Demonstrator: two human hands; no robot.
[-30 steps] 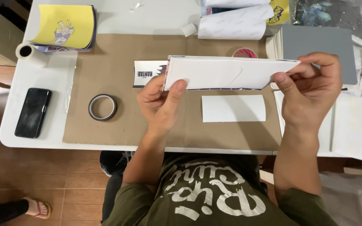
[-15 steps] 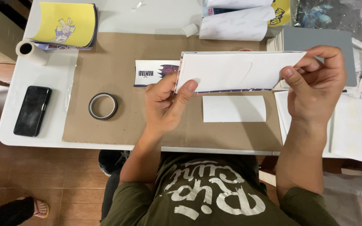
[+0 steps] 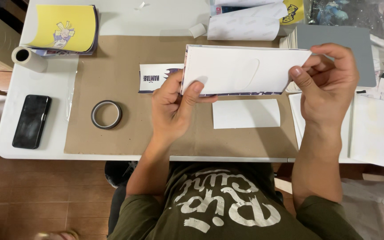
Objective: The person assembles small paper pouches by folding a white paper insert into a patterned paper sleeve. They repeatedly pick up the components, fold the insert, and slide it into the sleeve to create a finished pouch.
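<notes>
Both my hands hold a long white rectangular sheet [image 3: 238, 70] up above the table, blank side towards me, with a dark printed edge showing along its bottom. My left hand [image 3: 174, 109] pinches its left end between thumb and fingers. My right hand [image 3: 330, 84] pinches its right end. Under the sheet a printed sticker strip [image 3: 156, 78] lies on the brown paper mat [image 3: 112, 129], and a smaller white rectangle of paper [image 3: 246, 114] lies flat just below the held sheet.
A ring of tape [image 3: 106, 114] sits on the mat's left part. A black phone [image 3: 31, 121], a paper roll [image 3: 27, 58] and a yellow-covered stack [image 3: 65, 27] lie at the left. A grey board [image 3: 338, 38] and white sheets [image 3: 370, 129] are on the right.
The held sheet has shifted rightward and slightly up with both hands. My left hand's grip has moved along the sheet's left end.
</notes>
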